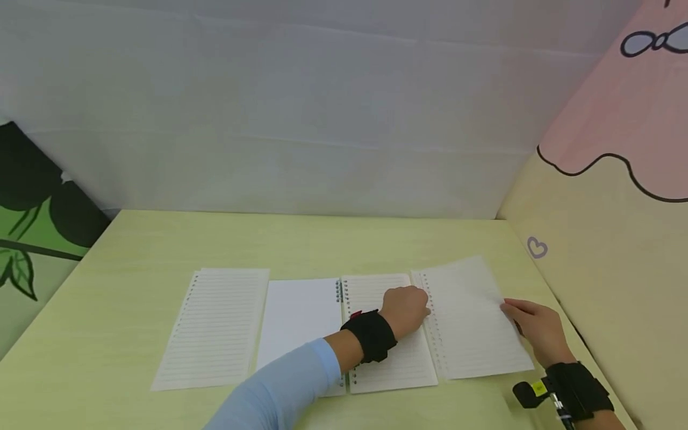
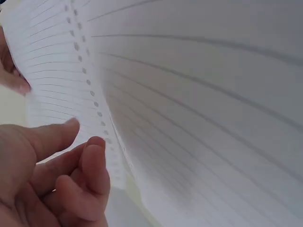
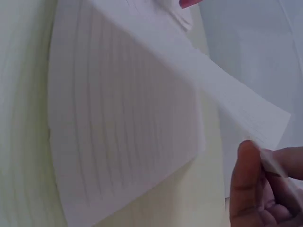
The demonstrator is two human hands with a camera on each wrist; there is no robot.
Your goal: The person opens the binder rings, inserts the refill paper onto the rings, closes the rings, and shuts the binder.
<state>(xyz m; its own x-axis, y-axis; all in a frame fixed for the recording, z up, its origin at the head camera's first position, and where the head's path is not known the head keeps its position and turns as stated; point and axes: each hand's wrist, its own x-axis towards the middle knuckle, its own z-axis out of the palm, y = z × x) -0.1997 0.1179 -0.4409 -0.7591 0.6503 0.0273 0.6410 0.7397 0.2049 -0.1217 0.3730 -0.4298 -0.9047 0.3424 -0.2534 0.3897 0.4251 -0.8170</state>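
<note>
My right hand [image 1: 532, 325] pinches the outer edge of a lined loose-leaf sheet [image 1: 473, 322] between thumb and finger. This sheet is lifted at that side, with another lined sheet [image 3: 128, 118] beneath it in the right wrist view. My left hand [image 1: 405, 310] is above the right page of an open spiral notebook [image 1: 376, 370], close to the punched edge of the lifted sheet. In the left wrist view, its fingers [image 2: 94, 165] are loosely curled, with a gap between thumb and forefinger. The notebook's left side [image 1: 301, 310] is plain white, partly hidden by my left sleeve.
Lined loose-leaf sheets [image 1: 215, 328] with punched holes lie stacked at the left, slightly out of line. All the papers rest on a pale yellow-green table [image 1: 322, 239]. A grey-white wall [image 1: 301, 119] stands behind it, and a cream and pink panel [image 1: 618, 251] borders the right.
</note>
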